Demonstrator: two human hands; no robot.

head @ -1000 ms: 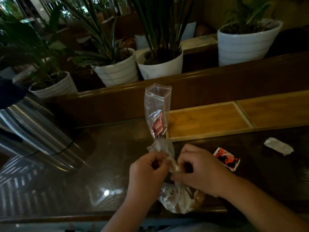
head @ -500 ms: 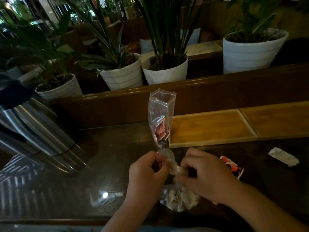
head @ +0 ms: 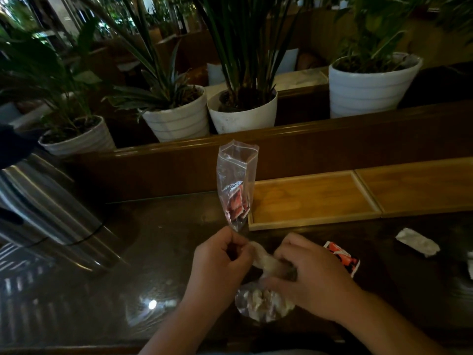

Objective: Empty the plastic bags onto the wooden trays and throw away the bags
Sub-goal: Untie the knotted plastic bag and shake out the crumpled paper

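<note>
Two hands low centre, forearms coming up from bottom edge. Left hand (head: pixel 220 262) fisted, fingers curled, pinching twisted neck of plastic bag (head: pixel 236 185) at its bottom tip; bag standing upright above fist, mouth open at top, red sachets (head: pixel 236 204) inside lower half. Right hand (head: pixel 313 274) knuckles up, fingers curled round twisted whitish plastic (head: pixel 263 262) running between both hands. Second clear bag (head: pixel 261 303) bulging below right hand, resting on dark glossy table (head: pixel 153 252); contents pale, lumpy, hard to identify. Whether twisted strand belongs to upright bag or lower bag: cannot tell. Right fingertips hidden under plastic. Loose red-and-white sachet (head: pixel 343 260) on table just beside right hand, partly covered by it. Crumpled white wrapper (head: pixel 416 242) farther right. Two wooden trays side by side beyond hands: near tray (head: pixel 312 201) just right of upright bag, second tray (head: pixel 419 185) cut off at right edge. Steel container (head: pixel 43 206) at left, cut off. White plant pots (head: pixel 243 116) behind wooden ledge. Dim scene, detail murky.
</note>
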